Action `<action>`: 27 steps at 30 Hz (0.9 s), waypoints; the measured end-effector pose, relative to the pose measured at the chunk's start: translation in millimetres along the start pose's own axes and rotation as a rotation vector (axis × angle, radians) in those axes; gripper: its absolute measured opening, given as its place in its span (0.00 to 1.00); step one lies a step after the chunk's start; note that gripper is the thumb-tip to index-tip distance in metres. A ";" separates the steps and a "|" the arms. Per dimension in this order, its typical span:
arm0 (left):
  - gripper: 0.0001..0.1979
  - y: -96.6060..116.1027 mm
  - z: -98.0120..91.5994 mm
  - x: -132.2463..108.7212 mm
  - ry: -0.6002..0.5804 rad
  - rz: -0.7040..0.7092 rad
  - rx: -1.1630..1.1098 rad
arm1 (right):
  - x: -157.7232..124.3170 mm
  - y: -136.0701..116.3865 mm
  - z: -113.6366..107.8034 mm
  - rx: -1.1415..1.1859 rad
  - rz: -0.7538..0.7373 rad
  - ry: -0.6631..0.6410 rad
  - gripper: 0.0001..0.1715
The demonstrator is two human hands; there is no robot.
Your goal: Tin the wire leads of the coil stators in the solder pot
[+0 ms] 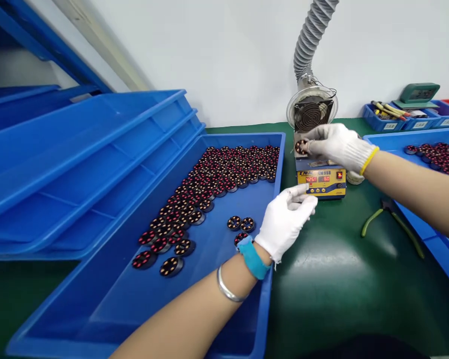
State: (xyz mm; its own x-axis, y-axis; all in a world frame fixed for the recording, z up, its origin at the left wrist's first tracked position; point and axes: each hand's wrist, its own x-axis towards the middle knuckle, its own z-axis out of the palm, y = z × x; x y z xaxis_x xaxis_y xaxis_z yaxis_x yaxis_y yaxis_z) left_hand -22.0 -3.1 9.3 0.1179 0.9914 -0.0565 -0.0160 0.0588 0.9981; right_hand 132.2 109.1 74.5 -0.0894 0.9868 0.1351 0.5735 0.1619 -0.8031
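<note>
My right hand (335, 144), in a white knitted glove with a yellow cuff, pinches a small round black part (301, 146) with pale dots on its face. It holds the part on edge above the top of a yellow-and-blue heating unit (322, 183) with lit red digits and a red switch. My left hand (286, 217), also gloved, hovers in front of the unit beside the tray's right wall. Its fingers are partly bent, thumb apart from them, with nothing visible between. Many like parts (232, 169) fill the far end of the blue tray (280, 184).
Stacked blue trays (97, 164) stand on the left. A fan with a grey duct (310, 40) rises behind the unit. Green-handled pliers (387, 209) lie at right, near another blue tray (426, 239) of parts. Small bins (391, 124) and a green clock (419, 93) stand behind.
</note>
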 end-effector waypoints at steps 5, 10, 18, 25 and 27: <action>0.15 0.3 0.8 5.0 0.166 0.014 -0.157 | -46.4 9.0 30.7 0.213 -0.006 -0.179 0.28; 0.11 1.1 0.9 5.9 0.217 0.031 -0.186 | -57.6 11.5 21.4 0.241 0.036 -0.306 0.17; 0.12 5.8 -0.3 5.8 0.206 0.001 -0.207 | -54.8 12.3 1.5 0.403 0.166 -0.446 0.12; 0.15 7.5 0.5 6.5 0.152 -0.021 -0.122 | -11.9 28.0 -12.5 0.315 0.160 -0.156 0.16; 0.15 6.8 0.1 6.6 0.128 -0.025 -0.108 | 9.9 32.9 -23.1 0.130 0.139 0.011 0.15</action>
State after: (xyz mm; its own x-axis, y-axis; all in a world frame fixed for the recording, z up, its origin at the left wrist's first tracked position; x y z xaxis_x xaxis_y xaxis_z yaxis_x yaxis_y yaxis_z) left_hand -21.3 3.9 15.7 -0.0075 0.9958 -0.0910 -0.1220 0.0894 0.9885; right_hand 168.9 124.1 62.9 -0.0075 0.9997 0.0235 0.4697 0.0243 -0.8825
